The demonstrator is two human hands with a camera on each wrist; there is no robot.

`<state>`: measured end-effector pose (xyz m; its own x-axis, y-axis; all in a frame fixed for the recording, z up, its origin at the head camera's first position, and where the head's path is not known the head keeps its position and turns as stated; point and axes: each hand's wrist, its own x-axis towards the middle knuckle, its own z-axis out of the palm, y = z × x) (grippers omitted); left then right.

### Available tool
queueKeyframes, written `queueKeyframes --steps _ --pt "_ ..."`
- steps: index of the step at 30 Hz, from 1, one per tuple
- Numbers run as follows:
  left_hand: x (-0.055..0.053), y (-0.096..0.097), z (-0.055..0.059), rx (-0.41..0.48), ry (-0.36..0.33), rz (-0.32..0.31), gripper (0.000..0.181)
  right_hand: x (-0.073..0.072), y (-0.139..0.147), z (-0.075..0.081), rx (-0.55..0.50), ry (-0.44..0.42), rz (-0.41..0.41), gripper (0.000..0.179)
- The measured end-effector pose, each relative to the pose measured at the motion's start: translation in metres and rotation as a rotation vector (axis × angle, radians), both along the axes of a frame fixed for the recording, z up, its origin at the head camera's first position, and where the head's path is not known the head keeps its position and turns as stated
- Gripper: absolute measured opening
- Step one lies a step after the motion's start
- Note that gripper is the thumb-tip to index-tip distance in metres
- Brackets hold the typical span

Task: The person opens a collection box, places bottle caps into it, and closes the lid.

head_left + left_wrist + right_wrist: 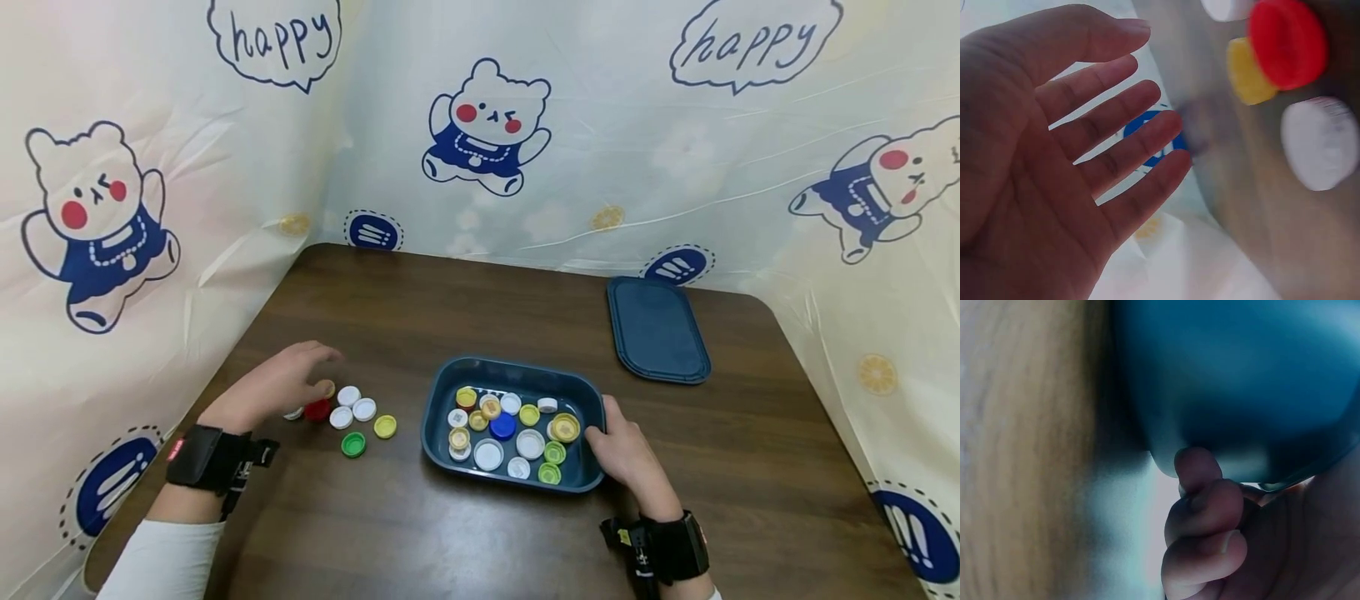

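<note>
My right hand (630,454) grips the right end of a dark blue tray (525,379), thumb at the rim. In the right wrist view its curled fingers (1204,512) lie against the tray's outer side (1235,369). White, yellow, green and blue bottle caps lie in the tray. My left hand (273,387) hovers above loose caps left of the tray, fingers spread and holding nothing. Near it are a red cap (1288,44), a yellow cap (1250,72) and a white cap (1319,144). The hand partly hides some caps in the head view.
A green cap (353,444), a yellow cap (386,427) and several white caps lie between the left hand and the tray. A dark blue lid-like flat piece (660,329) rests at the back right of the wooden table (360,533). A printed curtain (600,150) surrounds the table.
</note>
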<state>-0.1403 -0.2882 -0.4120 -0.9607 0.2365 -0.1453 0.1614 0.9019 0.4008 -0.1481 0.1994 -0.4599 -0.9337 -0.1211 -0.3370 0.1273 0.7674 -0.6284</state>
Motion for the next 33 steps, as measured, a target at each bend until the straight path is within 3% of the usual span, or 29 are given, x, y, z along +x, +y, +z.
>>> queueKeyframes --steps 6,20,33 --pt "0.005 -0.004 -0.017 -0.003 0.017 0.001 0.038 0.001 0.001 0.0 0.003 0.005 -0.001 0.051" --pt "-0.002 -0.004 -0.033 0.005 0.048 -0.027 0.027 0.0 0.002 -0.002 -0.001 0.002 -0.007 0.052" --pt "-0.006 0.0 -0.033 -0.026 0.041 -0.023 0.022 0.0 0.002 -0.002 0.009 0.002 0.0 0.051"
